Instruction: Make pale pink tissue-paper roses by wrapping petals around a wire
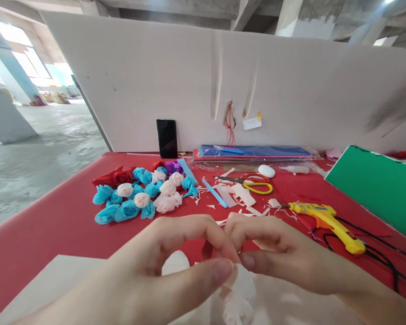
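A pale, ruffled paper flower [238, 295] hangs below my fingertips, close to the bottom of the view. My left hand [189, 257] pinches its upper edge between thumb and bent index finger. From the other side my right hand [274, 253] meets it, with thumb and fingers closed on the same edge. The fingertips of both hands touch or nearly touch. Beneath them lies white paper [71, 275], and a rounded white piece [176, 262] shows behind my left thumb. My hands hide part of the flower.
Finished blue, white, red and purple paper flowers [142, 198] cluster at left on the red table [64, 216]. Scissors [257, 185], a blue pen [214, 193] and paper scraps [243, 195] lie ahead. A yellow glue gun [328, 221] with black cords and a green board [382, 194] are right.
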The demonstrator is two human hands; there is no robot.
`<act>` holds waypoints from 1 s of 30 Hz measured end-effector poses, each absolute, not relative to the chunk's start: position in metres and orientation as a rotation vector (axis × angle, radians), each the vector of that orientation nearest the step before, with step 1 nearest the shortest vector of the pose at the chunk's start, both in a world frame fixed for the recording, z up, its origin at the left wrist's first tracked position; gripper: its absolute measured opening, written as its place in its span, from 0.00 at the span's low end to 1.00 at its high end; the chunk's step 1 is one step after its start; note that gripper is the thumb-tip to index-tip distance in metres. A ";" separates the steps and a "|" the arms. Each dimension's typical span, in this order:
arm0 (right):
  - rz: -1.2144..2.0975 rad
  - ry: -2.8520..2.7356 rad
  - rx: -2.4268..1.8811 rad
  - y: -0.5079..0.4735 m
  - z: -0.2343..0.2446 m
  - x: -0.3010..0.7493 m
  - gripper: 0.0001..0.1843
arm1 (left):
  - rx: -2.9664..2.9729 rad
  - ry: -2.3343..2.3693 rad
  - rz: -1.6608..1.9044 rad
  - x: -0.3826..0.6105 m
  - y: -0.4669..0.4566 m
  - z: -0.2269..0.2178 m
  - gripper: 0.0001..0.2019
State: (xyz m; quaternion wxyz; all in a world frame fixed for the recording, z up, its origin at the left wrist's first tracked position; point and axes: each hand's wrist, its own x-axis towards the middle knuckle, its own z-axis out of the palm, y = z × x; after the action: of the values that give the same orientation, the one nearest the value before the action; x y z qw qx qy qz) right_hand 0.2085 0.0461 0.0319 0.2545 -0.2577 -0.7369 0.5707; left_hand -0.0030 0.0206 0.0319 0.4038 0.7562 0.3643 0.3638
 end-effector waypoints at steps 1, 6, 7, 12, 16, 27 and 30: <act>1.580 -1.989 -0.701 0.046 0.032 0.208 0.16 | 1.894 0.927 0.926 -0.003 0.020 0.031 0.07; 1.674 -1.966 -0.750 0.044 0.034 0.208 0.21 | 1.902 0.908 0.983 0.001 0.019 0.028 0.05; 1.682 -1.967 -0.759 0.044 0.034 0.207 0.22 | 1.909 0.899 0.986 0.002 0.019 0.028 0.06; 1.719 -1.922 -0.746 0.044 0.033 0.205 0.22 | 1.933 0.870 1.010 0.004 0.024 0.029 0.08; 1.826 -1.821 -0.724 0.045 0.032 0.205 0.17 | 1.959 0.863 1.025 0.002 0.024 0.030 0.08; 2.063 -1.695 -0.736 0.045 0.032 0.203 0.14 | 1.779 0.863 0.845 -0.010 0.014 0.020 0.03; 2.087 -1.683 -0.758 0.045 0.033 0.202 0.16 | 1.754 0.839 0.811 -0.015 0.011 0.016 0.06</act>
State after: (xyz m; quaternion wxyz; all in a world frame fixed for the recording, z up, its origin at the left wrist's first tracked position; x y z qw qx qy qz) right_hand 0.2022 0.0447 0.0331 0.1768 -0.2677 -0.5945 0.7373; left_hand -0.0154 0.0110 0.0157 0.4947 0.7236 0.3460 0.3345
